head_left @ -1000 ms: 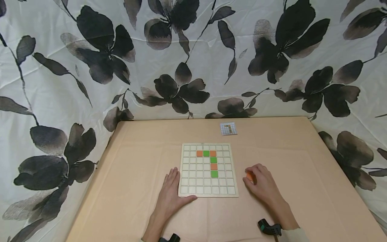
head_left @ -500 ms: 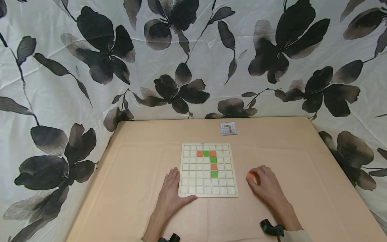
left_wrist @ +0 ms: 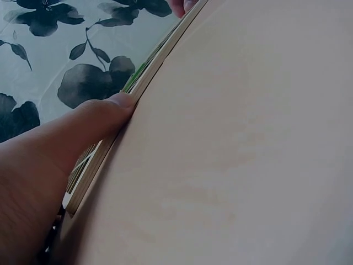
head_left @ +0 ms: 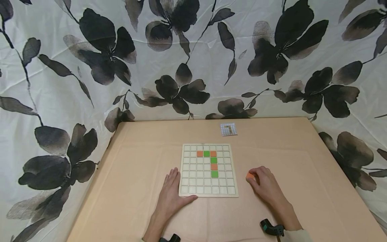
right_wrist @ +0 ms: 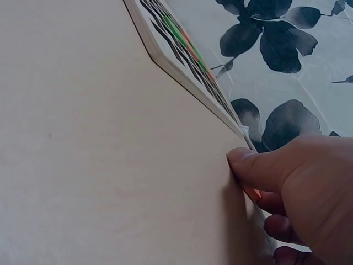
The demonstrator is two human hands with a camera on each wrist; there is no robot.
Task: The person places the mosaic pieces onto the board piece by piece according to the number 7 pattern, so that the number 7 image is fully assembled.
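A pale wooden grid board (head_left: 191, 189) lies mid-table, with orange and green squares set in several cells, forming a short row and a column down from its right end. My left hand (head_left: 170, 196) rests along the board's left edge, fingers straight, the thumb on its front edge; the left wrist view shows that thumb (left_wrist: 105, 117) on the rim. To the right of the board, my right hand (head_left: 266, 185) pinches an orange square tile (head_left: 250, 175) between thumb and fingers. In the right wrist view only a sliver of the orange tile (right_wrist: 253, 194) shows below the thumb.
A small printed grid card (head_left: 228, 129) with a brownish pattern lies near the table's far edge, behind the board. The table (head_left: 145, 151) has a light tan cover. Beyond it hangs a white cloth (head_left: 223, 67) with dark flowers. Each wrist wears a black camera mount (head_left: 271, 228).
Over the first half second my right hand shifted slightly right, away from the board, with the orange tile, then stayed there. The left hand and the board have kept their places.
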